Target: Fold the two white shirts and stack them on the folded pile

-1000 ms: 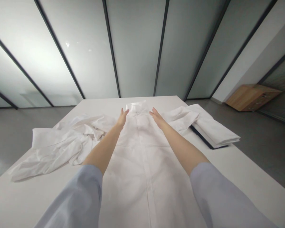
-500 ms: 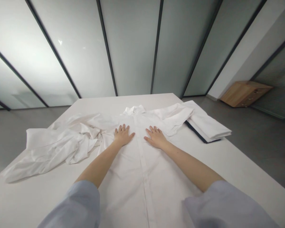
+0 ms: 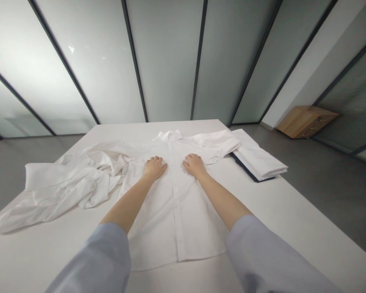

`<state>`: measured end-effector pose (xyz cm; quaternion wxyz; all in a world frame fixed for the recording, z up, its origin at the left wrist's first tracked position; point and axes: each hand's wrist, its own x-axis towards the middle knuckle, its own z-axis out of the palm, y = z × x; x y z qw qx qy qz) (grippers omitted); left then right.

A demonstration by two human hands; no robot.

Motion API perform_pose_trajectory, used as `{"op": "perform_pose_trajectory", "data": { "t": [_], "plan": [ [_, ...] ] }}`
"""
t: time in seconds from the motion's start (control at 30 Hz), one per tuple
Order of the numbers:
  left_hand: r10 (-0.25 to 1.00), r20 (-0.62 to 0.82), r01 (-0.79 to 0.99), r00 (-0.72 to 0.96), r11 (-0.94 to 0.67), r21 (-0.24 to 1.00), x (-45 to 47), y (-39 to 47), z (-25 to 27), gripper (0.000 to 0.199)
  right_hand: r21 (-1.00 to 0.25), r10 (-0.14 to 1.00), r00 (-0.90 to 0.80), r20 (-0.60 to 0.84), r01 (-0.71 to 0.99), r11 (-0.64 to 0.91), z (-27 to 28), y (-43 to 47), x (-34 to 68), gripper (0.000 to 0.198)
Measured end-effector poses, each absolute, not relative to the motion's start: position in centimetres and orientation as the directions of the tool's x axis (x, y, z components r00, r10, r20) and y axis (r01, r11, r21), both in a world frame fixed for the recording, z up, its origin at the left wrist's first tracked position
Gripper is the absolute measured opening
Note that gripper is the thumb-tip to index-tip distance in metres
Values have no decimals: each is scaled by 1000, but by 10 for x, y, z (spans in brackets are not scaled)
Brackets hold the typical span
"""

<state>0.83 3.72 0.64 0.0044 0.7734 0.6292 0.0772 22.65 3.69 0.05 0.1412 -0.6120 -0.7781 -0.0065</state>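
A white button-front shirt [image 3: 173, 191] lies spread face up on the table, its collar [image 3: 170, 135] at the far end and its hem showing near me. On the left of its chest rests my left hand [image 3: 155, 167], fingers curled down into the cloth. My right hand [image 3: 195, 164] is bent the same way on the other side of the button strip. The fingertips of both are partly hidden, and both appear closed on the fabric. One sleeve [image 3: 215, 142] stretches right, toward a folded white stack.
Crumpled white garments [image 3: 73, 183] cover the left of the white table [image 3: 280, 228]. At the right edge sits a folded white stack [image 3: 259, 156] with a dark layer underneath. Frosted glass panels [image 3: 167, 61] stand beyond, with a wooden cabinet [image 3: 306, 121] on the floor at right.
My fingers, flat and spread before, are now curled into the shirt. The shirt's hem has moved away from me and into view. The view has shifted slightly.
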Motion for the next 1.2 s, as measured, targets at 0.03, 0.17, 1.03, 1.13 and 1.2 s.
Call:
{"op": "perform_pose_trajectory", "data": {
  "t": [0.03,0.17,1.03,1.13,1.2],
  "plan": [
    [977,82,972,197,-205,115,6,32,5,51,-164,951,-183,250,960,228,1,36,227,35],
    [988,-16,982,152,-149,117,-12,12,-3,70,-201,947,-46,318,973,115,1,35,236,35],
    [976,131,798,173,-217,562,-42,2,1,57,-649,772,-523,362,453,612,63,-18,205,34],
    [979,103,763,174,-200,615,-46,5,2,62,-533,756,-538,373,543,649,41,-31,214,29],
    [976,102,756,192,-213,619,-46,6,1,48,-470,772,-531,349,614,635,24,-32,229,26]
  ]
}}
